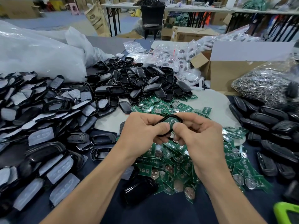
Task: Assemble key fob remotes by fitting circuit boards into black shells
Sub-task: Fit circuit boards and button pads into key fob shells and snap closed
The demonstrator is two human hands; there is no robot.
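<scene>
Left grip (pixel 142 126) and right grip (pixel 199 131) both pinch one black shell (pixel 162 119), held up off counter (pixel 145 210). Green circuit board (pixel 170 121) lies inside shell by my thumbs; fully seated or not, cannot tell. This unit looks mid-fit. Much left: loose board heap (pixel 174 167) under grip, empty shell pile (pixel 137 78) ahead and left of it. Dark closed fobs (pixel 267 123) right of grip probably finished.

You are in a big work room with a grey floor (pixel 53 21). Far ahead of you, a black chair (pixel 152 15) stands by long white tables (pixel 202 9). Brown boxes (pixel 191 33) sit on the floor near the chair.
</scene>
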